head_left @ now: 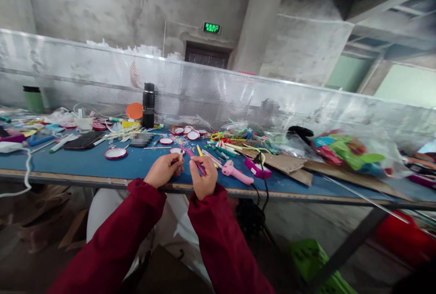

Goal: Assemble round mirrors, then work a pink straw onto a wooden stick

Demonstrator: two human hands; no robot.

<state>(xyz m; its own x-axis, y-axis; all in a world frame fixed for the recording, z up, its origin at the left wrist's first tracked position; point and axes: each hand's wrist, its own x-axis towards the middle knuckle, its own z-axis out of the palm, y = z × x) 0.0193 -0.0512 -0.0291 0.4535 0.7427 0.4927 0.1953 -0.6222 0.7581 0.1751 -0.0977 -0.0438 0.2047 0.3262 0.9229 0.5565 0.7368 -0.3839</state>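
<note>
My left hand [162, 169] is closed near the table's front edge, a thin pale stick [181, 154] pinched between thumb and fingers. Close beside it, my right hand [205, 178] is wrapped round a slim purple pen-like stick [200, 167]; its exact kind does not show. The two hands are apart by a small gap. Just beyond them lies a round red-rimmed lid [176, 150] with a white inside, partly hidden by the left hand. Tiny coloured bits [182, 140] are scattered behind it. Several yellow and pale sticks [208, 157] lie right of my right hand.
A pink hot glue gun [237, 173] rests on the blue table [143, 163], its cord hanging over the edge. A black bottle [148, 105] stands at the back. Cardboard [284, 162] and a bag of colourful items [354, 151] lie to the right, a phone [83, 140] left.
</note>
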